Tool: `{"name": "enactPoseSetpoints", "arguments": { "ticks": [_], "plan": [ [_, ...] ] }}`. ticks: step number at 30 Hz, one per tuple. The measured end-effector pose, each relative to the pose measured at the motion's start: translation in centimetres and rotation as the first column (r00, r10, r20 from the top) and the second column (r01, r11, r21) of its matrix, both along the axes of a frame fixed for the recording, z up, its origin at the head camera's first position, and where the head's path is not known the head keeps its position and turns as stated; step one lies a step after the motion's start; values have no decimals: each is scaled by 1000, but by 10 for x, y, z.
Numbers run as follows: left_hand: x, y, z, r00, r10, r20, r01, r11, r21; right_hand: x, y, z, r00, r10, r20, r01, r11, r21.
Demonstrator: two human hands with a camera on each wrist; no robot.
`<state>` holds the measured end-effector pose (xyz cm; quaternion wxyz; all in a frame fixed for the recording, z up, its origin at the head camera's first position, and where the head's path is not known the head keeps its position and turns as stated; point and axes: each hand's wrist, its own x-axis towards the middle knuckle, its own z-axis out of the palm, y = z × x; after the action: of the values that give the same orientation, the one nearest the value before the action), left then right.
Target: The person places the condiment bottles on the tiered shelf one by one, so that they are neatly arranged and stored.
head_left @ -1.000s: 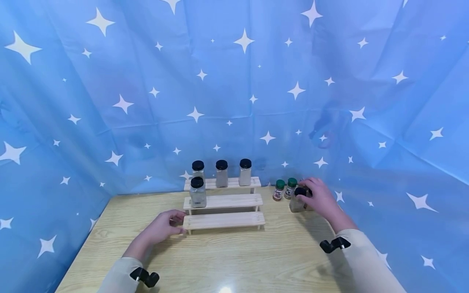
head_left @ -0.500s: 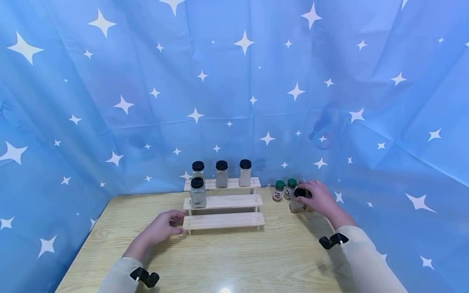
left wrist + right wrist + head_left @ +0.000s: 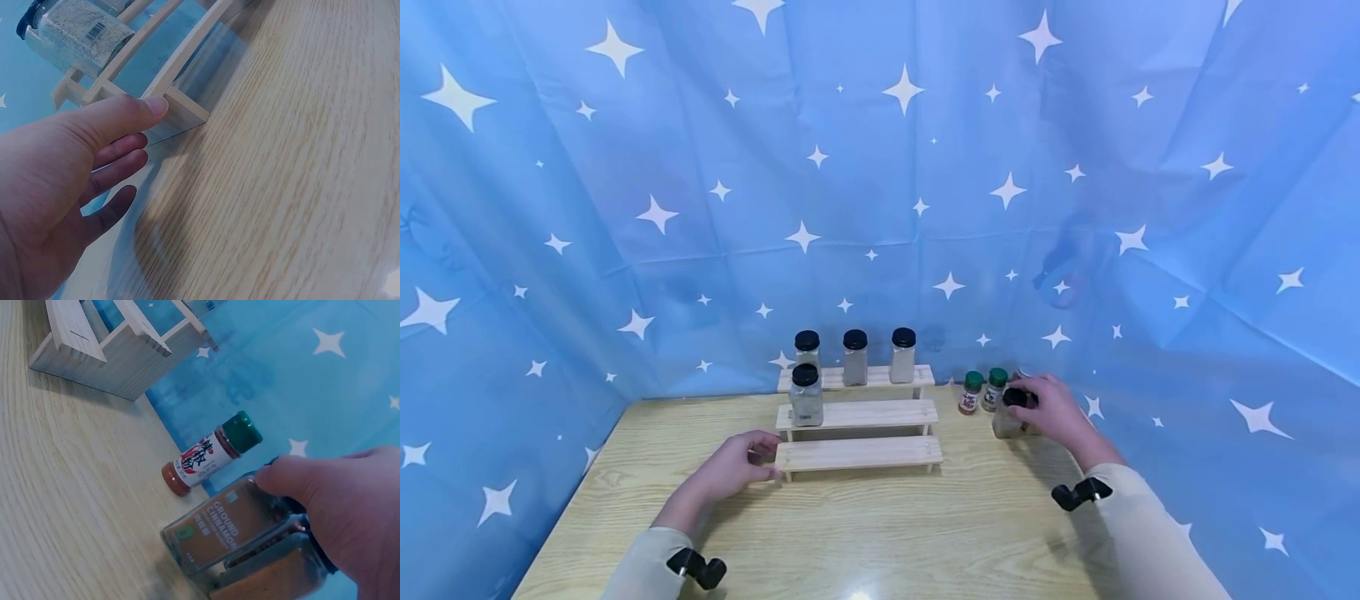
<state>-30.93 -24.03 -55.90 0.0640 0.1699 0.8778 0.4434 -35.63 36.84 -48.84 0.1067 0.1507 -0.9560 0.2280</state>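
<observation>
My left hand (image 3: 733, 467) is at the left end of a three-tier wooden rack (image 3: 859, 452). In the left wrist view its thumb touches the end of the lowest shelf; the other visible fingers are loosely bent beside it, and the index finger is hidden. My right hand (image 3: 1055, 412) pinches a square glass spice jar (image 3: 1006, 422) near its black cap, thumb on the near side. Its label reads ground cinnamon in the right wrist view. The jar is upright on the table. Another square jar (image 3: 275, 578) of brown spice stands against it, partly under the hand.
Two small green-capped spice bottles (image 3: 968, 397) stand left of the right hand. Three black-capped jars (image 3: 854, 358) are on the rack's top shelf, and one jar (image 3: 806, 400) is on the middle shelf's left end. A blue star-patterned cloth (image 3: 880, 183) hangs behind the table.
The right hand has shifted very slightly down and left around the jar's cap. The left hand and the rack keep their places.
</observation>
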Motion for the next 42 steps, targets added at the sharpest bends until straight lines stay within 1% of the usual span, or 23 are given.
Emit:
{"name": "enactPoseSetpoints", "arguments": {
  "ticks": [5, 8, 12, 18, 20, 23, 26, 30, 34, 42],
  "plan": [
    [-1, 0, -1, 1000, 5, 5, -5, 1000, -8, 1, 2, -8, 999, -18, -32, 15, 997, -74],
    [-1, -1, 0, 1000, 8, 8, -8, 1000, -8, 2, 0, -9, 998, -24, -55, 17, 992, -123],
    [-2, -2, 0, 1000, 4, 4, -4, 1000, -1, 6, -6, -2, 996, -23, -89, 7, 984, -176],
    [-3, -2, -1, 1000, 6, 3, -6, 1000, -2, 12, -21, 11, 993, -17, -118, -9, 977, -212],
    [-3, -2, -1, 1000, 7, 4, -7, 1000, -4, 14, -26, 15, 992, -1, -129, -29, 973, -228],
    [-3, -2, -1, 1000, 8, 5, -8, 1000, -7, 17, -34, 19, 991, 28, -133, -63, 961, -268],
    [-3, -2, -1, 1000, 10, 6, -10, 1000, -8, 20, -42, 22, 990, 57, -132, -97, 942, -321],
    [-3, -2, 0, 1000, 7, 5, -7, 1000, -2, 23, -55, 29, 985, 93, -144, -138, 926, -350],
    [-3, -1, 0, 1000, 2, 3, -2, 1000, 2, 27, -70, 37, 985, 122, -119, -158, 918, -365],
    [-2, 0, 0, 1000, 8, 3, -8, 1000, -10, 34, -101, 43, 988, 153, 0, -137, 884, -447]
  ]
}}
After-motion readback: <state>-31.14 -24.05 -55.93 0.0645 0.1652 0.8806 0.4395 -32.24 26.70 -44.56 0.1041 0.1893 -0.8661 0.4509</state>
